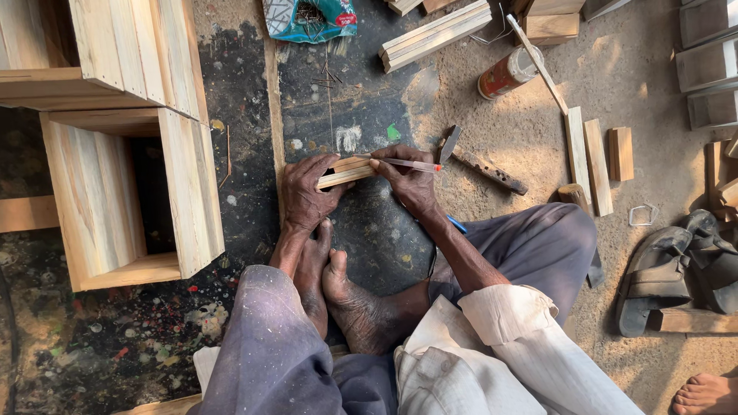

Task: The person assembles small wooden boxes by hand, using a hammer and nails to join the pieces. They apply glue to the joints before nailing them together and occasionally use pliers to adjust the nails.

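My left hand (306,194) is clenched over the near end of a short stack of slats (347,170), fingers wrapped across the top and thumb underneath, pinning it low over the dark, paint-spattered floor (254,177). My right hand (410,184) is closed on a pencil (407,163), pinched between thumb and fingers, with its length lying almost level and its red end pointing right. The pencil's other end rests on the slats' far end, so the stack sits between my two hands, touching both.

Both wrists are bent inward, forearms running back toward my body; the right sleeve (507,315) is rolled up above the wrist. My bare feet (338,292) are tucked together just below the hands, knees spread to each side.

Just right of the right hand a hammer (480,165) lies on the sandy ground. Beyond it are loose strips (588,161) and a small block (620,154). A red can (506,73) lies on its side further up, near a bundle of slats (434,34). Open wooden boxes (131,200) stand to my left, and sandals (676,269) lie at far right.
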{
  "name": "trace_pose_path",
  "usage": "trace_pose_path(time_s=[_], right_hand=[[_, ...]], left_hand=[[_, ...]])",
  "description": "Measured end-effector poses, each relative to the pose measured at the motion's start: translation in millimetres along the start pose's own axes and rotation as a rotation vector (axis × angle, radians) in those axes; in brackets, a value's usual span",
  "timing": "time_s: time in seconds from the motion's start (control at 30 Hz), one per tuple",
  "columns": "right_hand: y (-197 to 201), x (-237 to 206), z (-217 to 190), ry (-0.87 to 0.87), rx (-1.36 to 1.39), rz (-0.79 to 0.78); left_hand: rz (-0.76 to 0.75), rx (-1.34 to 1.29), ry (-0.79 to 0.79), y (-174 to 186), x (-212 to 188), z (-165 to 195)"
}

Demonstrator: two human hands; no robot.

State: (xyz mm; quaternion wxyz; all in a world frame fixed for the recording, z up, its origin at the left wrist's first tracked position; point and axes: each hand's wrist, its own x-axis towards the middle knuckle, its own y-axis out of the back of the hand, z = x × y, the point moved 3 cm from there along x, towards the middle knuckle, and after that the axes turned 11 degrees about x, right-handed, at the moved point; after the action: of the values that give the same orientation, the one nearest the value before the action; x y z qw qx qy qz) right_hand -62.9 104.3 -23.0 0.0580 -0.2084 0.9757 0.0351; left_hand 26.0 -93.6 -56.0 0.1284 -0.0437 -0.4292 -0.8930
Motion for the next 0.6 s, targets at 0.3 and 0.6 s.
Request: trace_pose_path(time_s=[0.3,0.6], right_hand=[[-8,5,-15,0.163,-0.255,-0.071],[-9,2,-23,0.27,-0.379,-0.041]], left_hand=[[0.015,0.008,-0.003,4,1,4],[-0.009,-0.004,0.0,0,0,1]])
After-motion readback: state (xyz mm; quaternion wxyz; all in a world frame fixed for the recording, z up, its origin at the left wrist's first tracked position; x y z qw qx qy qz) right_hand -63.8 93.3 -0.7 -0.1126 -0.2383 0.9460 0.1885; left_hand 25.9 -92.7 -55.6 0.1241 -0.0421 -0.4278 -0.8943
